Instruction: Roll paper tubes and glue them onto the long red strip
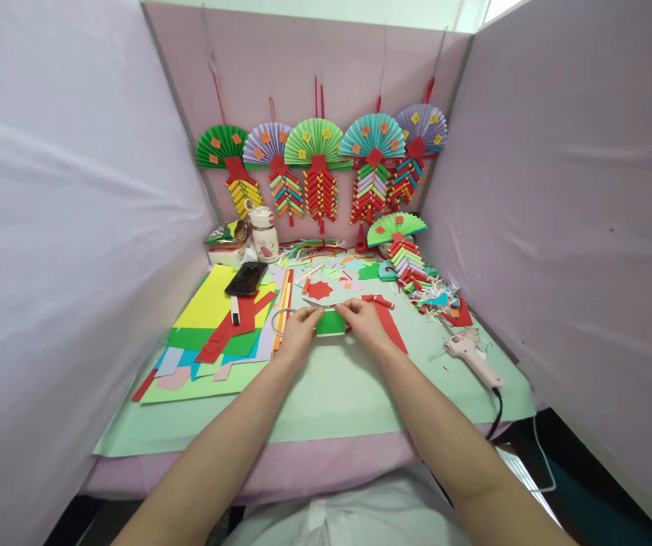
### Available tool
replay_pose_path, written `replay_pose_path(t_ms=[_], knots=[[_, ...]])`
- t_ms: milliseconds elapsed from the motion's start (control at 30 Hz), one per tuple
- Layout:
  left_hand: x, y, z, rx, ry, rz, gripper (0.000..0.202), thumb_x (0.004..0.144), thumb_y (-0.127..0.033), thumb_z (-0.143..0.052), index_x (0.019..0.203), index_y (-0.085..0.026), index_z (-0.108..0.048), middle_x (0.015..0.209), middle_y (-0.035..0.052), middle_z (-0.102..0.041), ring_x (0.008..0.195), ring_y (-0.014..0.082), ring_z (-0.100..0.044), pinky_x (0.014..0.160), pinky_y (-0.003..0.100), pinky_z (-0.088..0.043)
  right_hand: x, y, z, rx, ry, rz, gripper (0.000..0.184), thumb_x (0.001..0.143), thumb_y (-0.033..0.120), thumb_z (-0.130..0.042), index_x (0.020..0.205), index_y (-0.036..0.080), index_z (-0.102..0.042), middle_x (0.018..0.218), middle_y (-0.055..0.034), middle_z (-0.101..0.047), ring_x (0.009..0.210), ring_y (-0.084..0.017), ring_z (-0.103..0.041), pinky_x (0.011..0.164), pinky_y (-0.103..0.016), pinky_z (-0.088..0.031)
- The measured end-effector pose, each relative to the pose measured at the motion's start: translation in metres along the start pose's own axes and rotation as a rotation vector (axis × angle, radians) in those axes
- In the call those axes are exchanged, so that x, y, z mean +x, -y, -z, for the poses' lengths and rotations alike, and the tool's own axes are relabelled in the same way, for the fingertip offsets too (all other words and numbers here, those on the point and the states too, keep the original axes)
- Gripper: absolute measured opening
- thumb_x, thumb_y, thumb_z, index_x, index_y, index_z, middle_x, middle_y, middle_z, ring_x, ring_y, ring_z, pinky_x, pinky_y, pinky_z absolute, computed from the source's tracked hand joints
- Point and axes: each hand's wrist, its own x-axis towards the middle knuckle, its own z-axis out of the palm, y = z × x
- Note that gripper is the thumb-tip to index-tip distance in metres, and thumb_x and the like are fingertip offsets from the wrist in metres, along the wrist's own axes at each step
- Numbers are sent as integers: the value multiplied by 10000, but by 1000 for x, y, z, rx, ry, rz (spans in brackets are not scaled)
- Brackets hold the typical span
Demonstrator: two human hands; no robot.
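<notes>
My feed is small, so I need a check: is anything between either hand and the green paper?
No. The left hand and right hand both already pinch the green paper at its two ends on the table. The scissors lie just beside the left hand, not between.

Bare mat (331, 394) near edge free; paper stack (212, 334) left, glue gun (468, 353) right.

Green folded paper (330, 323): pinched between left hand (299, 331) and right hand (365, 321). Left of it, phone (246, 278) on yellow sheet (208, 303); right, glue gun (470, 353); behind, hanging paper fans (318, 144).
</notes>
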Motion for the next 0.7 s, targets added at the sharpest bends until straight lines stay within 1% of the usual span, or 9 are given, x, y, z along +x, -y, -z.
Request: replay_pose_path(t_ms=[67,133,233,333,433,533,600,700], knots=[[0,1,1,5,0,-8,300,614,-411,-736,762,-170,-637,715,8,-604,629,115,-535,526,200,-368,0,0,-1,3,8,3,311,732,509,-590,667,204,-580,594,14,-541,536,-130,-476,491,-244,-387],[1,2,1,-15,9,-12,274,627,-401,-719,747,-171,-630,688,1,-586,617,114,-523,526,202,-371,0,0,-1,6,11,6,306,734,502,-589,670,203,-580,599,14,-536,546,-129,-477,492,-239,-387],[0,0,-1,-59,-1,-8,263,634,-400,-690,729,-166,-616,688,10,-592,642,131,-539,571,223,-411,1,-1,-1,10,6,5,302,731,500,-592,672,204,-578,605,11,-535,562,-132,-479,492,-232,-390],[-1,-3,-3,-96,-17,35,253,648,-405,-657,680,-168,-572,677,9,-595,650,135,-555,590,229,-416,1,-1,0,12,-6,-4,302,729,499,-594,675,203,-579,602,11,-532,558,-132,-472,483,-229,-385],[-1,-2,-3,-98,34,75,274,681,-440,-640,733,-176,-589,699,7,-611,647,130,-564,586,226,-404,1,-1,1,7,-20,-2,301,737,499,-585,684,203,-583,598,16,-527,551,-130,-466,482,-230,-375],[0,3,0,-35,93,19,293,665,-444,-685,771,-180,-614,692,-5,-609,605,118,-544,552,220,-386,1,-1,1,21,-15,4,301,732,502,-591,681,205,-584,598,21,-531,541,-130,-463,493,-245,-368],[1,7,2,14,88,-14,284,651,-429,-708,743,-177,-614,663,-14,-592,577,110,-523,520,213,-365,1,-2,1,33,-12,8,305,727,508,-595,677,207,-586,593,24,-529,533,-130,-459,499,-255,-361],[2,9,3,23,69,-10,283,663,-434,-697,752,-176,-625,651,-13,-588,566,112,-520,507,212,-361,1,-2,-1,44,-9,5,311,727,512,-595,667,207,-582,585,29,-512,521,-127,-444,493,-257,-349]])
